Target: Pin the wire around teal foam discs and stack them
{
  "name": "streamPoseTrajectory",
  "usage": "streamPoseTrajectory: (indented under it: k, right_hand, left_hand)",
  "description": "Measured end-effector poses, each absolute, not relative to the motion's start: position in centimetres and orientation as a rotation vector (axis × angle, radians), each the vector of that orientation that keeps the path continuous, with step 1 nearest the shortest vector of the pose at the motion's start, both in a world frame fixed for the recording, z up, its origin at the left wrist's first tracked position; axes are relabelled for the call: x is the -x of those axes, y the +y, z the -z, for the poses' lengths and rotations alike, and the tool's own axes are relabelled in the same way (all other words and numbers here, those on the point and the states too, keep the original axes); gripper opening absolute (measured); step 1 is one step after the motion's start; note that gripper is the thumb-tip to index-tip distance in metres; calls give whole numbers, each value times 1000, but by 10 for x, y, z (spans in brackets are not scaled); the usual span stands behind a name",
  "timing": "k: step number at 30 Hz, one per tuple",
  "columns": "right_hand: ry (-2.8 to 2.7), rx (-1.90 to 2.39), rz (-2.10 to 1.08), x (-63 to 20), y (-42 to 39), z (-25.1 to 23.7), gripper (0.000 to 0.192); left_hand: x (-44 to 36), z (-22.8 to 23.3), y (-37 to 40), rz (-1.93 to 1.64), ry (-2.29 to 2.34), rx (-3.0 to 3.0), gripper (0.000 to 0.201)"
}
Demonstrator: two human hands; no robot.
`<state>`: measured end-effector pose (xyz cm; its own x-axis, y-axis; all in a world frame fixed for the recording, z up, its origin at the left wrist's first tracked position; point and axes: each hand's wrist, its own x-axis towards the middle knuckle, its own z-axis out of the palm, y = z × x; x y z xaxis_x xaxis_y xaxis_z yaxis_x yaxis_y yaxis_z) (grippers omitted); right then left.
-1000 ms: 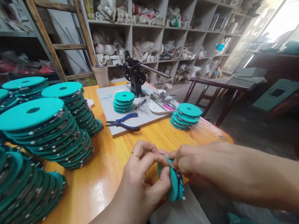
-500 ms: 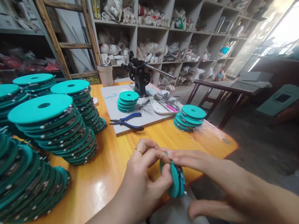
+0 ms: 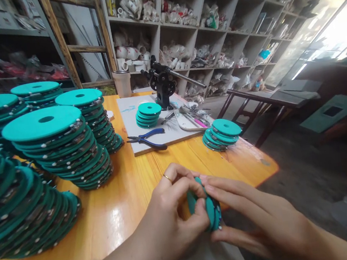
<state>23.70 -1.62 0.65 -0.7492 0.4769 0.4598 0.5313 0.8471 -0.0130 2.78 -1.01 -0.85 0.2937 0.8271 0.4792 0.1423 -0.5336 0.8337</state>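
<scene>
A small teal spool (image 3: 210, 210) made of two discs is held on edge just off the near edge of the orange wooden table (image 3: 127, 195). My left hand (image 3: 171, 211), with a ring on one finger, pinches the spool from the left. My right hand (image 3: 259, 221) closes on it from the right, fingertips on its top and thumb under it. Part of the spool is hidden by the fingers.
Tall stacks of teal spools (image 3: 57, 149) crowd the table's left side. On a white board (image 3: 148, 129) lie blue-handled pliers (image 3: 147, 138), a short spool stack (image 3: 148, 114), a black winder (image 3: 163, 84) and small tools. Another small stack (image 3: 221, 134) sits near the right edge. Shelves fill the back wall.
My right hand opened its grip for a moment, then closed again around the spool's right side. The spool stayed between both hands and shifted slightly right.
</scene>
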Motion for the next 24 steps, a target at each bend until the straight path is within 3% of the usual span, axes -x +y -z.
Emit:
streamPoseTrajectory:
  k: [12, 16, 21, 24]
  right_hand:
    - [-2597, 679, 281, -232, -17, -14, 40]
    - [-2504, 803, 77, -228, -17, -4, 44]
    - [-2246, 1036, -242, -219, -23, 28, 63]
    - [-2097, 1045, -342, -217, -18, 35, 58]
  left_hand:
    - [-28, 10, -9, -1251, 862, -1829, 10]
    - [-25, 11, -8, -1253, 908, -1824, 13]
    - [-22, 10, -6, -1261, 905, -1792, 15]
    - [-19, 7, -10, -1383, 957, -1800, 13]
